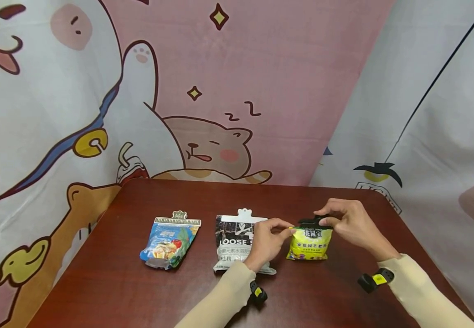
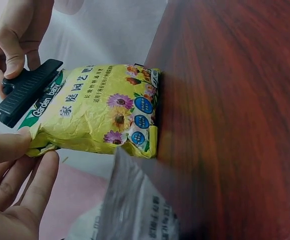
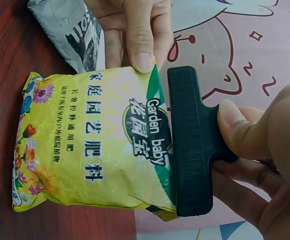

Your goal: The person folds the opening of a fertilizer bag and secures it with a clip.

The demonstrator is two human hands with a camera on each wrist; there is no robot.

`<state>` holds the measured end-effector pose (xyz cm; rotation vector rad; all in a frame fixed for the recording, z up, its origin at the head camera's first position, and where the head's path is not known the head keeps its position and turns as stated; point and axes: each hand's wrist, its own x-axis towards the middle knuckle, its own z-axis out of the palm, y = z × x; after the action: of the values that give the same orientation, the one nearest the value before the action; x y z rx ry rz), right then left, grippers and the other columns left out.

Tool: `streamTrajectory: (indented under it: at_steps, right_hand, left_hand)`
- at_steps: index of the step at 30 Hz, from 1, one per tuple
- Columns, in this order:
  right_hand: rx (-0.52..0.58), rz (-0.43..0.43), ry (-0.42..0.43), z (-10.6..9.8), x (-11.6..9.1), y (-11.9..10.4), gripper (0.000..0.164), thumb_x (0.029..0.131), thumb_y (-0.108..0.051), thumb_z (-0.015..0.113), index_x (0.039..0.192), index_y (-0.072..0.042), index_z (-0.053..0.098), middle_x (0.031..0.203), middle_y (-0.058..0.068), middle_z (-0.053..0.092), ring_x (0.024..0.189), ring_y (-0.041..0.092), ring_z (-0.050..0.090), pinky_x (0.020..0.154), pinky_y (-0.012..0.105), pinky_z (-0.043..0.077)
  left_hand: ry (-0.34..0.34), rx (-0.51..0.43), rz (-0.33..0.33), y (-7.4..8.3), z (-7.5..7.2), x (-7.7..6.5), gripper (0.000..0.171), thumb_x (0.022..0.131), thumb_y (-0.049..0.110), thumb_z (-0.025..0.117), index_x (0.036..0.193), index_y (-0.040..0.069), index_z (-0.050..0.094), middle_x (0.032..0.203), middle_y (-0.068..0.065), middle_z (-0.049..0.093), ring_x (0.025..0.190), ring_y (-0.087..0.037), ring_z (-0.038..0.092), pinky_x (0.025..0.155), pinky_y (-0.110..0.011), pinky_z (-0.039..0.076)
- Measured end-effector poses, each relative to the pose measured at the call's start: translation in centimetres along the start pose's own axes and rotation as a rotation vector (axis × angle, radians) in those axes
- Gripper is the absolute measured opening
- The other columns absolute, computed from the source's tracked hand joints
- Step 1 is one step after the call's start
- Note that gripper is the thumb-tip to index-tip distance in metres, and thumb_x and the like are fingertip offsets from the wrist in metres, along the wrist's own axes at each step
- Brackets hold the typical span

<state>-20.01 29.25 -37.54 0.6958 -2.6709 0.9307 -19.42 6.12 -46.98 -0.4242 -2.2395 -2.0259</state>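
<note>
A yellow bag of garden fertilizer printed with flowers stands upright on the table at the right. My right hand pinches the handle of a black clip, thumb on one side and fingers on the other. In the right wrist view the clip's long bar lies along the bag's green top edge. My left hand pinches the bag's upper left corner between thumb and fingers, as the left wrist view shows. That hand partly covers a black and white bag in the head view.
The black and white bag carries a white clip on top. Left of it stands a blue food-picture bag with a pale clip. All are on a dark red-brown table before a cartoon-printed cloth.
</note>
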Motion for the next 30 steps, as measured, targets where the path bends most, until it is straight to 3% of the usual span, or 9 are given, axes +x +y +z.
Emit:
streamTrajectory:
  at_steps: [9,20,30]
  right_hand:
    - [0.016,0.018,-0.029,0.7,0.0,0.3,0.03,0.082,0.005,0.081,0.098,-0.021,0.081,0.086,-0.005,0.07,0.071,0.007,0.065,0.061,0.023,0.056]
    - [-0.006,0.041,-0.063,1.2,0.0,0.2,0.029,0.083,0.005,0.079,0.1,-0.018,0.082,0.085,-0.001,0.071,0.07,0.008,0.062,0.062,0.023,0.055]
    - [-0.019,0.03,-0.069,1.7,0.0,0.4,0.03,0.082,0.004,0.081,0.099,-0.021,0.08,0.088,-0.008,0.07,0.075,0.008,0.064,0.065,0.024,0.057]
  left_hand:
    - [0.005,0.01,-0.009,0.2,0.1,0.0,0.005,0.09,0.019,0.08,0.095,0.019,0.083,0.092,0.002,0.079,0.086,-0.012,0.075,0.073,-0.018,0.057]
    - [0.032,0.022,-0.015,0.0,0.0,0.1,0.004,0.087,0.021,0.083,0.091,0.021,0.083,0.087,0.006,0.079,0.078,-0.001,0.067,0.063,-0.017,0.049]
    - [0.035,0.018,-0.016,0.0,-0.1,0.1,0.004,0.087,0.022,0.083,0.09,0.021,0.082,0.086,0.006,0.079,0.076,-0.001,0.065,0.061,-0.016,0.047]
